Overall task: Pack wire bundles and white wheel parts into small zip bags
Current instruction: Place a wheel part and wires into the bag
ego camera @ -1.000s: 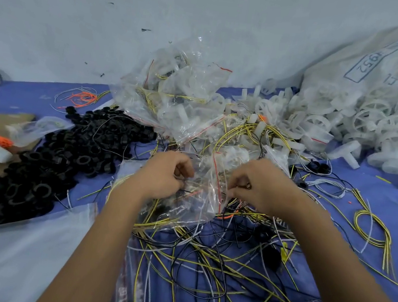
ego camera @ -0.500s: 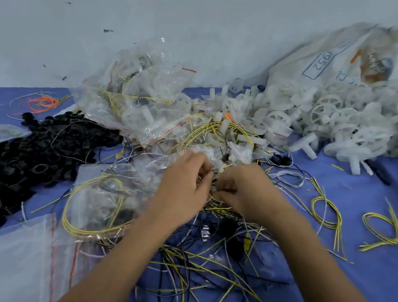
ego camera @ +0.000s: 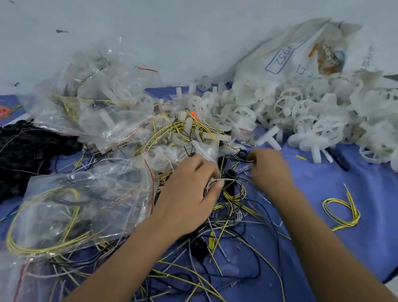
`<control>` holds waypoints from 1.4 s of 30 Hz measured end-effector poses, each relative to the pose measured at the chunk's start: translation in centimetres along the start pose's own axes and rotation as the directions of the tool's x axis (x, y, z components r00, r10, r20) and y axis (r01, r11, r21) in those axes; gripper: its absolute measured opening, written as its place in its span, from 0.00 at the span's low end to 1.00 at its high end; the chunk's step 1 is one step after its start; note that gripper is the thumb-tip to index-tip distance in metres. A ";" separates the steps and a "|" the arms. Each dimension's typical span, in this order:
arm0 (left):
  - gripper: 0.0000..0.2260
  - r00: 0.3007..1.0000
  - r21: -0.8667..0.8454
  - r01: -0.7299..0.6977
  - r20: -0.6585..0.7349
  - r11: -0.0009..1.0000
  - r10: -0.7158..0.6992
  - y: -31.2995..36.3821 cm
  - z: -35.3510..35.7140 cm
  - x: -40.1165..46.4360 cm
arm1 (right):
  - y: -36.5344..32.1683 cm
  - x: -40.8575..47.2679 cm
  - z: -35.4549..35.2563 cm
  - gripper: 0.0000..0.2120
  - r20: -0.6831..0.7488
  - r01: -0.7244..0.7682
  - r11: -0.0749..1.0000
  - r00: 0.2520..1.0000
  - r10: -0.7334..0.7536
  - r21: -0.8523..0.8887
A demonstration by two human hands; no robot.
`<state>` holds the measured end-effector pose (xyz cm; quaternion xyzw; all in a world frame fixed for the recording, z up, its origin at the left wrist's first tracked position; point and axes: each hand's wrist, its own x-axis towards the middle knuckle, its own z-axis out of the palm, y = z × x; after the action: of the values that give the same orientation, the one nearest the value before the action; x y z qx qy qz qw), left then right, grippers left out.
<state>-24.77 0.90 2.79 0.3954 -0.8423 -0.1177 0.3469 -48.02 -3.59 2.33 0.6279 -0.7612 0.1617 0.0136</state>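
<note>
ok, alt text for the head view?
Both hands, left hand and right hand, pick wires from a tangled wire pile on blue cloth; filled zip bags lie left, white wheel parts behind.

There is only one camera, worn on the person's head, so it looks forward and down from above the two arms, and no other view shares the scene. It is close to the blue table [ego camera: 342, 283], with the left hand [ego camera: 187, 195] and the right hand [ego camera: 269, 174] near the middle of the view and both forearms coming in from the bottom edge. It faces the far edge of the table, where the pale wall [ego camera: 160, 14] stands, and the wide lens bends things near the sides.
</note>
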 end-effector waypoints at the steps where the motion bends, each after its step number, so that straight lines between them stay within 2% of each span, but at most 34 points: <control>1: 0.06 1.000 -0.002 -0.006 0.004 1.000 0.006 0.2 0.4 0.3 | 0.0 0.6 0.1 0.17 0.035 0.041 0.995 0.999 -0.038 -0.086; 3: 0.06 1.000 -0.013 -0.008 0.009 1.000 0.008 0.6 1.0 0.8 | -0.1 1.5 0.0 0.21 0.105 0.110 0.980 0.990 -0.093 -0.168; 6: 0.07 1.000 -0.025 -0.002 0.023 1.000 0.003 0.7 1.9 1.0 | -0.4 1.9 -0.2 0.15 0.137 0.165 0.962 0.981 -0.138 -0.217; 13: 0.08 0.997 0.024 0.006 0.081 1.000 -0.008 0.3 2.7 0.3 | -0.4 0.7 -0.2 0.10 0.149 0.172 0.918 0.981 -0.126 -0.358; 15: 0.08 0.998 0.009 -0.005 0.063 1.000 0.005 0.4 1.9 0.2 | -0.4 0.8 -0.5 0.09 0.171 0.200 0.898 0.975 -0.142 -0.393; 18: 0.05 0.999 0.070 -0.029 -0.042 0.997 0.032 0.4 -0.4 -0.1 | 0.1 1.0 -1.5 0.09 0.186 0.192 0.917 0.974 -0.133 -0.350; 20: 0.03 0.989 0.191 0.016 -0.147 0.981 0.013 0.0 -2.2 -0.6 | 0.6 1.3 -2.6 0.06 0.094 0.151 0.947 0.987 -0.129 -0.283; 22: 0.05 0.964 0.305 0.164 -0.251 0.938 -0.087 -1.1 -3.9 -1.1 | 0.8 1.6 -3.8 0.02 -0.135 0.132 0.982 0.979 -0.150 -0.136; 23: 0.07 0.948 0.330 0.246 -0.280 0.912 -0.154 -1.8 -4.6 -1.3 | 0.6 1.7 -4.5 0.03 -0.269 0.140 0.989 0.952 -0.148 -0.046; 25: 0.09 0.915 0.306 0.370 -0.286 0.877 -0.286 -3.3 -5.9 -1.7 | -0.6 1.7 -6.2 0.07 -0.490 0.179 0.977 0.866 -0.099 0.119; 27: 0.09 0.883 0.193 0.447 -0.248 0.873 -0.397 -4.7 -6.9 -2.1 | -2.8 1.5 -7.3 0.10 -0.591 0.181 0.938 0.806 0.030 0.295; 28: 0.08 0.865 0.126 0.482 -0.224 0.867 -0.449 -5.3 -7.4 -2.1 | -4.0 1.5 -7.6 0.11 -0.594 0.171 0.887 0.793 0.134 0.429; 29: 0.08 0.839 0.054 0.526 -0.197 0.849 -0.508 -5.8 -7.9 -2.0 | -5.5 1.4 -7.9 0.11 -0.552 0.179 0.777 0.797 0.246 0.604; 30: 0.07 0.804 -0.022 0.576 -0.163 0.817 -0.571 -6.5 -8.6 -2.0 | -7.3 1.3 -7.9 0.10 -0.463 0.206 0.586 0.823 0.330 0.784; 31: 0.06 0.773 -0.104 0.614 -0.119 0.782 -0.623 -7.1 -9.3 -1.8 | -9.2 0.8 -7.8 0.07 -0.344 0.218 0.340 0.861 0.375 0.915; 33: 0.05 0.737 -0.307 0.636 -0.030 0.708 -0.675 -8.5 -10.9 -1.7 | -13.4 -0.9 -7.3 0.04 -0.085 0.136 -0.138 0.941 0.326 0.981; 34: 0.07 0.729 -0.403 0.627 0.000 0.667 -0.685 -9.0 -11.7 -1.8 | -15.3 -1.9 -6.7 0.07 0.012 0.067 -0.290 0.965 0.263 0.955; 35: 0.09 0.722 -0.477 0.614 0.017 0.629 -0.692 -9.6 -12.5 -1.9 | -17.2 -2.9 -5.9 0.09 0.070 0.007 -0.374 0.979 0.190 0.928; 36: 0.10 0.718 -0.525 0.603 0.028 0.601 -0.696 -10.1 -13.3 -2.1 | -18.9 -4.0 -4.9 0.10 0.096 -0.043 -0.385 0.988 0.120 0.922; 37: 0.10 0.716 -0.554 0.595 0.036 0.582 -0.698 -10.5 -13.8 -2.4 | -20.3 -5.0 -3.9 0.10 0.102 -0.074 -0.338 0.993 0.064 0.938; 40: 0.07 0.719 -0.618 0.550 0.008 0.562 -0.695 -11.1 -15.0 -2.9 | -22.7 -6.9 -0.9 0.08 0.028 -0.026 -0.085 0.999 0.028 0.996; 42: 0.06 0.736 -0.607 0.513 -0.053 0.607 -0.675 -11.3 -15.5 -3.0 | -22.7 -7.3 0.8 0.10 -0.030 0.029 0.080 1.000 0.010 0.996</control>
<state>-6.33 -3.07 7.33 0.5483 -0.5307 -0.4096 0.4999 -24.57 -0.45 5.14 0.4732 -0.4454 0.6438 -0.4040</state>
